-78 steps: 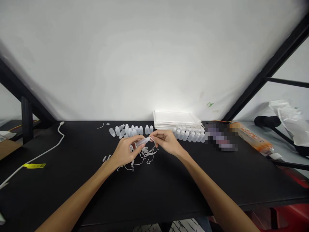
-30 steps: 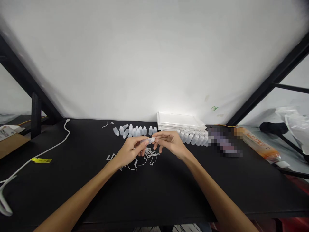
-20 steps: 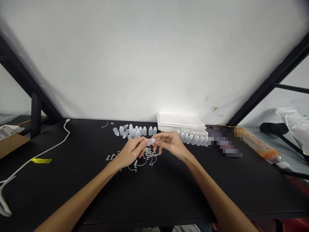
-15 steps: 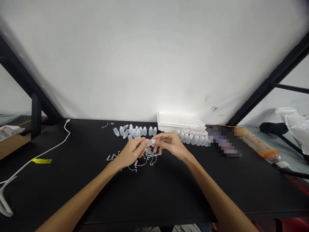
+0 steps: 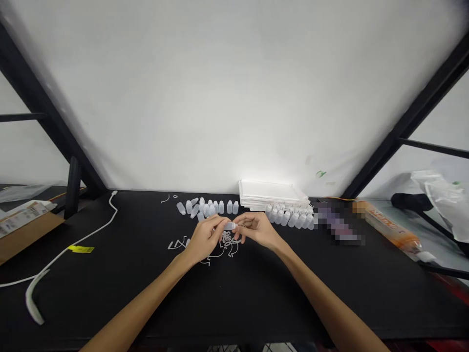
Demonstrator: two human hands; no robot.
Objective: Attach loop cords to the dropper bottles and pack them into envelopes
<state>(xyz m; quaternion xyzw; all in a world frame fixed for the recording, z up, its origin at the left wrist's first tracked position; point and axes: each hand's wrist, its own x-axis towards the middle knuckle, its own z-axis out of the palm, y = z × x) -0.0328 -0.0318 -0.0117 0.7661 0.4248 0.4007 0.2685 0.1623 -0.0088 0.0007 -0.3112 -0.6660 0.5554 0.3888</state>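
Observation:
My left hand [image 5: 205, 238] pinches a small translucent plastic bottle [image 5: 229, 226] held sideways over the black table [image 5: 256, 288]. At the bottle's right end my right hand [image 5: 257, 229] has its fingertips closed; what it grips there is too small to make out. Under both hands lies a heap of thin white plastic strips [image 5: 225, 244]. Behind the hands, a cluster of small bottles [image 5: 207, 208] sits at the left and a second cluster [image 5: 289, 216] at the right.
A stack of white flat trays [image 5: 273, 194] rests against the white wall. A white cable [image 5: 91, 230] with a yellow tag [image 5: 80, 249] runs along the left. An orange packet [image 5: 390, 226], a black object and a plastic bag [image 5: 439, 195] lie right. A cardboard box [image 5: 25, 225] sits far left.
My head tilted up a little, so the table sits lower in view. Both hands stay together on the small bottle, my left fingers shifting slightly along it.

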